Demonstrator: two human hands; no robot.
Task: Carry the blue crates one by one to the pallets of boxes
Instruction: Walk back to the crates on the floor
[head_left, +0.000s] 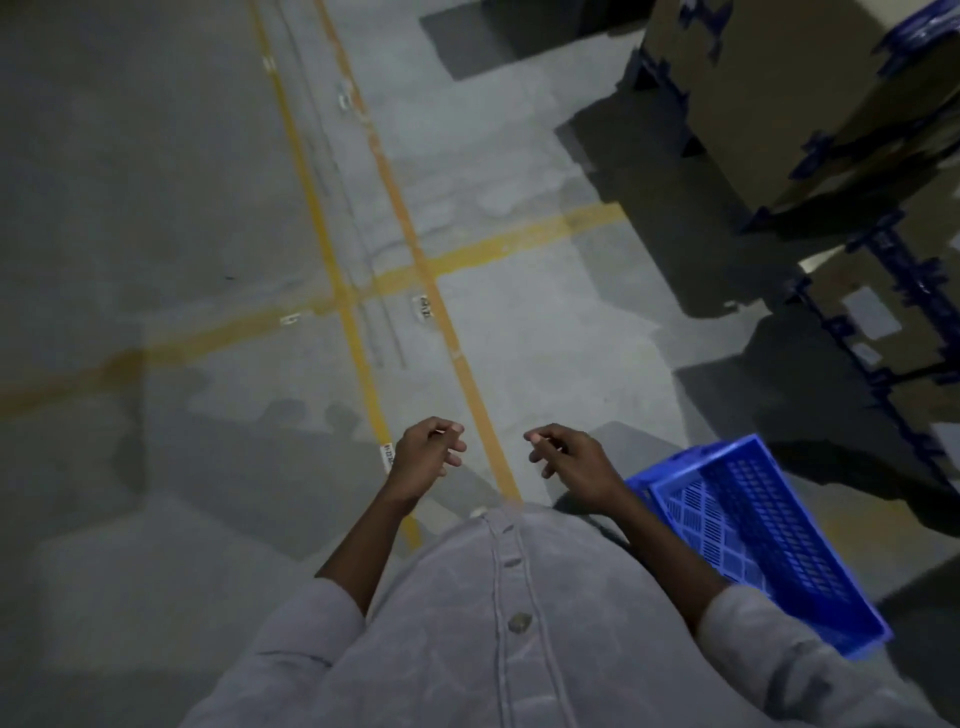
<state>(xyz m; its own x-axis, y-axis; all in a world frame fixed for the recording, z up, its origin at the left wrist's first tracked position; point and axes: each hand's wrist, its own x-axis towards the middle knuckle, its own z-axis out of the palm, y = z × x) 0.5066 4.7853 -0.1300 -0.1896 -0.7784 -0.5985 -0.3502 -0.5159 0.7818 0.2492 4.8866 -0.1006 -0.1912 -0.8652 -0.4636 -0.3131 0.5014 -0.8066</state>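
A blue plastic crate (763, 540) with slotted walls stands on the grey floor at my lower right, beside my right forearm. Brown cardboard boxes (789, 93) on dark blue pallets fill the upper right, and a second stack of boxes (883, 322) stands just beyond the crate. My left hand (426, 457) and my right hand (566, 457) hang in front of my grey shirt with loosely curled fingers. Neither hand holds or touches anything. The crate sits apart from both hands.
Yellow floor lines (332, 270) run away from me and cross another yellow line (498, 244). A dark blue pallet edge (883, 291) juts out at the right. The grey concrete floor (156, 208) stretches out to the left and ahead.
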